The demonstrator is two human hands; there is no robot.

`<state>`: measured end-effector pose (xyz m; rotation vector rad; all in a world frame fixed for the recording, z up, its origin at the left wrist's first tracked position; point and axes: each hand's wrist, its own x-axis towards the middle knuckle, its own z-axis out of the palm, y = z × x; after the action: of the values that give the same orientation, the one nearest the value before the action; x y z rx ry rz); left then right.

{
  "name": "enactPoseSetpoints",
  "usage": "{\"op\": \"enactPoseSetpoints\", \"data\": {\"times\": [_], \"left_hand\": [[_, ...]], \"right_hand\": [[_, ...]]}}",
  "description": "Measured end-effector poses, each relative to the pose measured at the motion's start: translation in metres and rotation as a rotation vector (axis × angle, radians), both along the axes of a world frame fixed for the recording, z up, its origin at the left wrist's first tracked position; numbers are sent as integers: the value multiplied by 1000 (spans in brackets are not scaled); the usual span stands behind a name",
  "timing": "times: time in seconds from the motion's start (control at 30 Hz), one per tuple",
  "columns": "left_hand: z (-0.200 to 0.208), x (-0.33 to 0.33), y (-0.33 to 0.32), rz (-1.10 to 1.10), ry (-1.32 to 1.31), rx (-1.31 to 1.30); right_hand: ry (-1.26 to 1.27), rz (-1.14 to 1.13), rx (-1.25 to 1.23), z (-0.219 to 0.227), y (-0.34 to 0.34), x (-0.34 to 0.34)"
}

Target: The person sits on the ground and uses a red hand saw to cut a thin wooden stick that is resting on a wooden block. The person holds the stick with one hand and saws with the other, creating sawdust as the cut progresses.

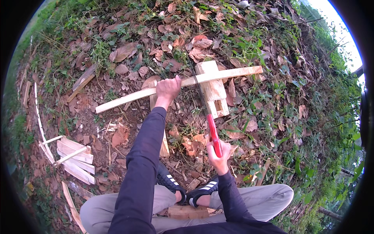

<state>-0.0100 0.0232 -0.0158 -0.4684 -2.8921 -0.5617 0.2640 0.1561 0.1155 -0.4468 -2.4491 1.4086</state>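
Note:
My left hand [168,89] is closed around a long, pale wooden strip [128,100], left of the wooden block. The strip lies across the top of a short wooden block [214,90] that has a square notch at its near end. In my right hand [219,156] is the red handle of a handsaw [213,130]. Its thin dark blade runs away from me and crosses the strip between my left hand and the block. Whether the teeth have cut into the wood is too small to tell. Another narrow board [164,145] lies beneath my left forearm.
A small stack of cut wooden pieces [76,158] lies at the left, beside a thin white stick [38,109]. A split piece of wood [82,82] rests farther up. Dry leaves and green plants cover the sloping ground. My shoes [169,180] are close below the work.

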Motion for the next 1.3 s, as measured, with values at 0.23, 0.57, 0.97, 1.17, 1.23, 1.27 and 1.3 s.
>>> {"op": "enactPoseSetpoints", "data": {"times": [0.23, 0.57, 0.97, 1.17, 1.23, 1.27, 1.3], "left_hand": [[-13, 3, -6, 16, 250, 72], [-9, 10, 0, -11, 231, 65], [-12, 11, 11, -37, 250, 74], [-18, 8, -7, 23, 259, 59], [-19, 14, -2, 1, 284, 75], [-14, 16, 12, -22, 243, 89], [-15, 18, 9, -26, 214, 69]], "right_hand": [[-40, 78, -53, 0, 7, 20], [-5, 25, -101, -7, 0, -5], [-19, 45, -95, -17, 6, -70], [31, 141, -97, 1, 9, 11], [-18, 116, -122, -11, 10, -39], [-48, 78, -165, -17, 13, -71], [-39, 79, -168, -16, 11, -67]]}}
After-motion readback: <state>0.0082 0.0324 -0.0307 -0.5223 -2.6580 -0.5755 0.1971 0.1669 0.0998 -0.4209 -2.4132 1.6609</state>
